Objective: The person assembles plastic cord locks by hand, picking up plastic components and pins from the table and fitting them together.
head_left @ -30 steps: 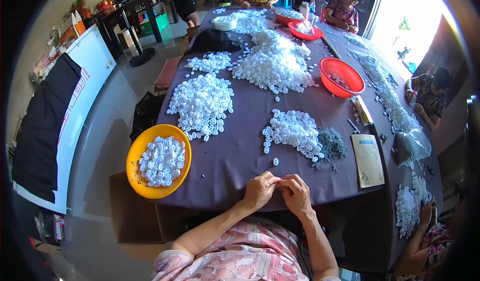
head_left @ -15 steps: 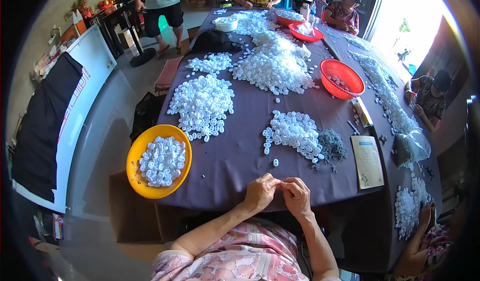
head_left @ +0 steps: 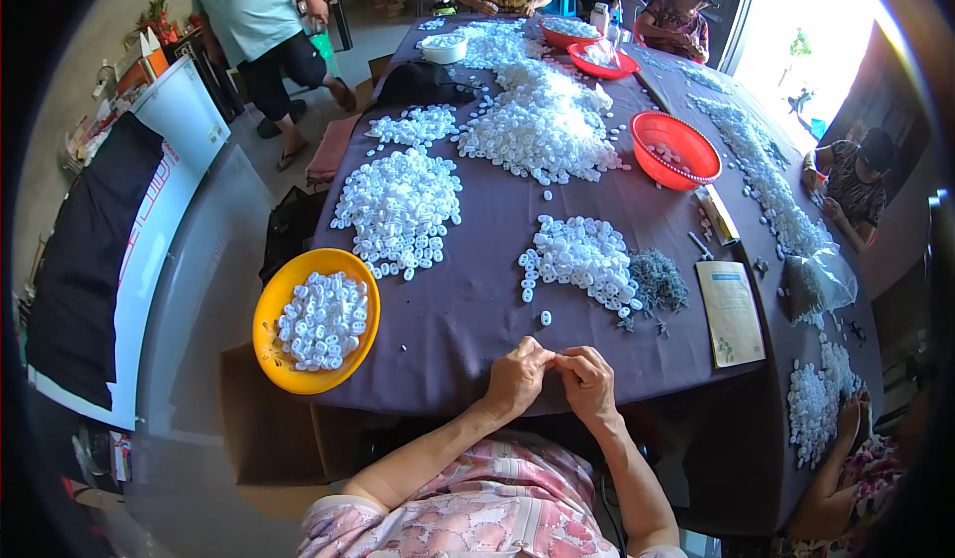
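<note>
My left hand [head_left: 516, 377] and my right hand [head_left: 587, 383] meet fingertip to fingertip above the table's near edge. Both are closed in a pinch, and whatever lies between the fingers is too small or hidden to make out. Just beyond them a single white oval plastic piece with two holes [head_left: 545, 317] lies on the dark cloth. Farther on is a pile of the same white pieces [head_left: 582, 258], touching a heap of small grey-green parts [head_left: 657, 281] on its right.
A yellow bowl [head_left: 267, 304] of white pieces stands at the left edge. Larger white piles [head_left: 398, 210] cover the table behind. To the right are a red basket [head_left: 652, 130], a tan booklet [head_left: 729, 319] and a plastic bag [head_left: 826, 284]. Other people sit around the table; one person [head_left: 249, 21] walks at left.
My hands stay pinched together in nearly the same place. The standing person at the far left has walked nearer and further left. The view has shifted slightly.
</note>
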`<act>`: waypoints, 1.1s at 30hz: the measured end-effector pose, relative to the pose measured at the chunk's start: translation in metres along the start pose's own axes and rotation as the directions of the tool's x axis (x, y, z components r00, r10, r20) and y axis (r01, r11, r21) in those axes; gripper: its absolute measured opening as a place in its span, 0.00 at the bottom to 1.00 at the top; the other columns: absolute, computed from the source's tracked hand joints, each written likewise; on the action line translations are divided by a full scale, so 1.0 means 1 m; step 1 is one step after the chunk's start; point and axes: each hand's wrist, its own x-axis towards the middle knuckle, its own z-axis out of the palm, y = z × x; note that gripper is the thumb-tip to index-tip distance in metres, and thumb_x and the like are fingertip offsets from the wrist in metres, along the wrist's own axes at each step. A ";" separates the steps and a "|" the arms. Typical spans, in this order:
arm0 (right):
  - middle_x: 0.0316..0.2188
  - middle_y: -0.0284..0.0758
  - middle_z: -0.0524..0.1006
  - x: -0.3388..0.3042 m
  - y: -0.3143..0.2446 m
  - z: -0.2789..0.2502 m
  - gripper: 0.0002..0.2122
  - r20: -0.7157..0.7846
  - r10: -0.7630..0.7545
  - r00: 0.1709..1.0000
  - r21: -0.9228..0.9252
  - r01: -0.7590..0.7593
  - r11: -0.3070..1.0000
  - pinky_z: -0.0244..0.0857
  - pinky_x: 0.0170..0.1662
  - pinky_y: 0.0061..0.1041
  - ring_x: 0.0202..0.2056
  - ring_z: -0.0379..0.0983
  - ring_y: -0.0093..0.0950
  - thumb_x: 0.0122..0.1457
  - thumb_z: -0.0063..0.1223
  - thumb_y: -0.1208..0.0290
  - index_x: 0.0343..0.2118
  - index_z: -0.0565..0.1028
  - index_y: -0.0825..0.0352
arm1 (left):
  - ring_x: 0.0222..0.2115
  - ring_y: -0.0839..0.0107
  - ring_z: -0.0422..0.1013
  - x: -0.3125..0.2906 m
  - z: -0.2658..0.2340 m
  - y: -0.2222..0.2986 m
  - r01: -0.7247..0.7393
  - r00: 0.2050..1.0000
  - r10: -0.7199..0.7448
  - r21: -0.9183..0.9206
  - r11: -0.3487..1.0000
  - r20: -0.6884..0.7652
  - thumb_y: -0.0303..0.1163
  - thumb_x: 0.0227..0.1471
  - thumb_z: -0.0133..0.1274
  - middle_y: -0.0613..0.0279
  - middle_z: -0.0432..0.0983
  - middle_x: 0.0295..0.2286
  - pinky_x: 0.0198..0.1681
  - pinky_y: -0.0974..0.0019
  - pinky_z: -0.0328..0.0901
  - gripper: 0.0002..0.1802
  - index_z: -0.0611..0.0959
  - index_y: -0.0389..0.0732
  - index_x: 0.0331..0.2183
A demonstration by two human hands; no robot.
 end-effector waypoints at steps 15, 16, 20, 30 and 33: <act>0.26 0.35 0.74 0.000 0.006 0.004 0.08 0.019 -0.043 0.999 -0.044 0.044 0.998 0.67 0.30 0.29 0.28 0.71 0.35 0.43 0.54 0.85 0.27 0.75 0.66 | 0.27 0.56 0.71 0.005 0.001 -0.008 -0.120 0.993 0.118 0.053 0.991 0.029 0.23 0.45 0.52 0.58 0.70 0.24 0.27 0.59 0.66 0.01 0.77 0.39 0.25; 0.26 0.35 0.74 -0.001 0.005 0.004 0.08 0.020 -0.040 0.999 -0.045 0.041 0.998 0.67 0.30 0.29 0.28 0.71 0.35 0.43 0.54 0.85 0.27 0.75 0.66 | 0.27 0.56 0.71 0.004 0.000 -0.007 -0.113 0.993 0.112 0.045 0.993 0.031 0.23 0.46 0.52 0.58 0.70 0.24 0.27 0.59 0.66 0.02 0.77 0.40 0.25; 0.27 0.36 0.74 -0.001 0.002 0.002 0.09 0.024 0.019 1.000 -0.029 -0.018 0.999 0.67 0.31 0.29 0.29 0.72 0.35 0.43 0.55 0.84 0.29 0.76 0.66 | 0.26 0.56 0.71 0.003 -0.001 -0.005 -0.068 0.998 0.067 0.032 0.997 0.017 0.23 0.46 0.52 0.57 0.71 0.24 0.28 0.60 0.66 0.01 0.78 0.39 0.25; 0.29 0.38 0.76 0.001 -0.005 -0.002 0.13 0.051 0.085 0.995 0.050 -0.088 0.995 0.68 0.33 0.29 0.30 0.74 0.37 0.42 0.58 0.83 0.34 0.75 0.67 | 0.27 0.61 0.73 0.009 -0.009 -0.011 0.235 0.967 -0.194 -0.289 0.928 0.166 0.29 0.48 0.52 0.56 0.74 0.24 0.29 0.64 0.65 0.06 0.81 0.38 0.26; 0.28 0.38 0.76 0.005 -0.005 -0.003 0.14 0.052 0.095 0.994 0.069 -0.099 0.993 0.68 0.32 0.27 0.29 0.74 0.35 0.42 0.58 0.83 0.35 0.76 0.67 | 0.27 0.74 0.72 0.012 -0.009 -0.013 0.247 0.960 -0.194 -0.286 0.926 0.200 0.26 0.51 0.52 0.60 0.75 0.24 0.31 0.71 0.65 0.06 0.80 0.33 0.28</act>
